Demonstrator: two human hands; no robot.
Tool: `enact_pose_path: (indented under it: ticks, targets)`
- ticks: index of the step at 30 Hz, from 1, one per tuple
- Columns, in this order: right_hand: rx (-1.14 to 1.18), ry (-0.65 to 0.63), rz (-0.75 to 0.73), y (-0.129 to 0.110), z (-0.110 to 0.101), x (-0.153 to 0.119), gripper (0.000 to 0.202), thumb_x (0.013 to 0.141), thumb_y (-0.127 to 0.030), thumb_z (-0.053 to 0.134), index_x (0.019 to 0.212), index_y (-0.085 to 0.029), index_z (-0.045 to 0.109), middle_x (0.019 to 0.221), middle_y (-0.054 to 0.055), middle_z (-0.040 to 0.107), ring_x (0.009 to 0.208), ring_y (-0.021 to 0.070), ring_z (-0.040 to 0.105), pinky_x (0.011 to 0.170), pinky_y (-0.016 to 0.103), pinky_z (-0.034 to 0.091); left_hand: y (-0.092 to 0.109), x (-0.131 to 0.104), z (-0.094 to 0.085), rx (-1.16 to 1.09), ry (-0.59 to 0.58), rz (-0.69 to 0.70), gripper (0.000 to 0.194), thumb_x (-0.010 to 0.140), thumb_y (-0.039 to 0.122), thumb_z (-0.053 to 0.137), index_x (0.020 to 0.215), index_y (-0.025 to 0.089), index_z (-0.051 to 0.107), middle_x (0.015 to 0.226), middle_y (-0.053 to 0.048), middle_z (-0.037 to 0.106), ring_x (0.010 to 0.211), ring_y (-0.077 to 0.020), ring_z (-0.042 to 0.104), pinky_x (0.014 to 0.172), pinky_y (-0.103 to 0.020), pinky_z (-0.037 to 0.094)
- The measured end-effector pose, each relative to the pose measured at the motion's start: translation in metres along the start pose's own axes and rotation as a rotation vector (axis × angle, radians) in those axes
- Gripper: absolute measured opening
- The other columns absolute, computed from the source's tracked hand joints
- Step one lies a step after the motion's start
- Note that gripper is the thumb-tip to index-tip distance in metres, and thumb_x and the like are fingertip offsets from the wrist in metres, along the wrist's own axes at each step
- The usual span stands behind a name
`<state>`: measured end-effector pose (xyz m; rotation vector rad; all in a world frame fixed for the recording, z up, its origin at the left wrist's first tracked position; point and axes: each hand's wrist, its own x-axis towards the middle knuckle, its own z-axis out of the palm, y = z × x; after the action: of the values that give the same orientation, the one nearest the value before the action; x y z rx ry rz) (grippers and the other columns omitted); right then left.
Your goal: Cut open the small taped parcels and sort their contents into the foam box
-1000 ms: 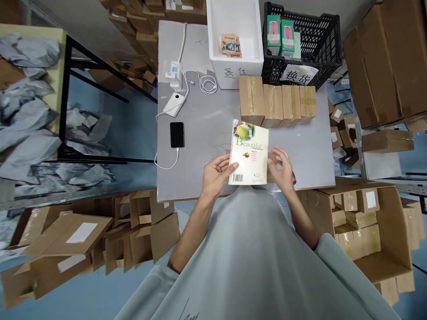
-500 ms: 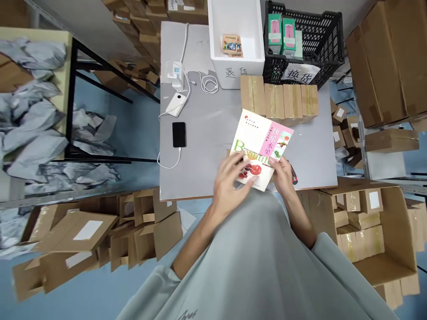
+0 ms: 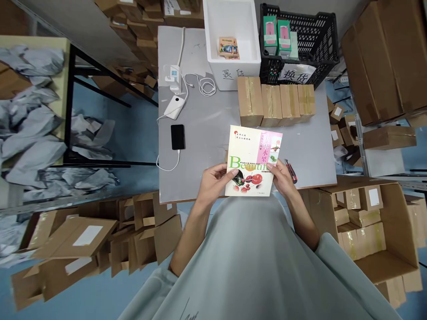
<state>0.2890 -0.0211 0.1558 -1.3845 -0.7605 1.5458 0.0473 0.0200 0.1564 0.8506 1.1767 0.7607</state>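
Hands: left hand [image 3: 213, 182] and right hand [image 3: 283, 178] pinch opposite edges, thumbs on top.
Paperback [image 3: 249, 153]: between the fingers — probably light, bendable, slick-covered; side edges look the best hold.
Utility knife [image 3: 291, 171]: slim, red-and-black, beside the right fingers.
Cartons [image 3: 271, 104]: taped cardboard blocks, beyond the fingertips.
Crate [image 3: 310, 26]: black plastic mesh — farther out.

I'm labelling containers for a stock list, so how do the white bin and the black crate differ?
The white bin has solid walls; the black crate has walls full of openings. The white bin is marked directly on its front wall, the black crate on a white sheet. The white bin holds small printed packets, the black crate green-and-pink boxes. Both are open-topped.
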Motion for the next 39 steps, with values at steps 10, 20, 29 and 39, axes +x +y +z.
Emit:
enact_pose_path:
  ticks: [10,20,29,39]
  targets:
    - [-0.595,0.011,-0.422,-0.023,0.026,-0.034,0.035,0.117,-0.045,0.063,0.137,-0.027,0.084,0.130,0.007,0.088,0.111,0.0258,0.083,0.097,0.037,0.069,-0.016,0.024,0.001,0.059,-0.026,0.106,0.065,0.095,0.073,0.084,0.131,0.019,0.084,0.143,-0.015,0.083,0.142,-0.0352,0.073,0.128,-0.049,0.055]
    - [-1.291,-0.166,-0.739,0.009,0.077,-0.047,0.048,0.113,-0.020,0.068,0.159,-0.030,0.072,0.159,0.009,0.076,0.139,0.0271,0.075,0.116,0.039,0.063,-0.042,0.045,0.014,-0.118,-0.061,-0.086,0.042,0.097,0.060,0.073,0.122,0.030,0.088,0.128,-0.010,0.086,0.141,-0.0446,0.074,0.118,-0.078,0.060]
    - [-0.836,0.269,-0.500,-0.023,0.024,-0.011,0.040,0.120,-0.045,0.053,0.139,-0.024,0.081,0.115,0.010,0.087,0.103,0.0260,0.081,0.096,0.038,0.068,-0.041,0.034,0.004,-0.250,-0.006,0.016,0.058,0.074,0.061,0.104,0.113,0.021,0.089,0.122,-0.012,0.088,0.115,-0.0287,0.083,0.107,-0.042,0.067]
    - [-0.648,0.112,-0.368,0.000,0.037,-0.011,0.062,0.111,-0.064,0.067,0.161,-0.028,0.069,0.158,0.013,0.073,0.143,0.0306,0.072,0.119,0.045,0.064,-0.026,0.003,0.034,0.125,0.324,0.489,0.033,0.096,0.055,0.091,0.104,0.022,0.091,0.093,-0.004,0.076,0.080,-0.0160,0.075,0.072,-0.027,0.065]
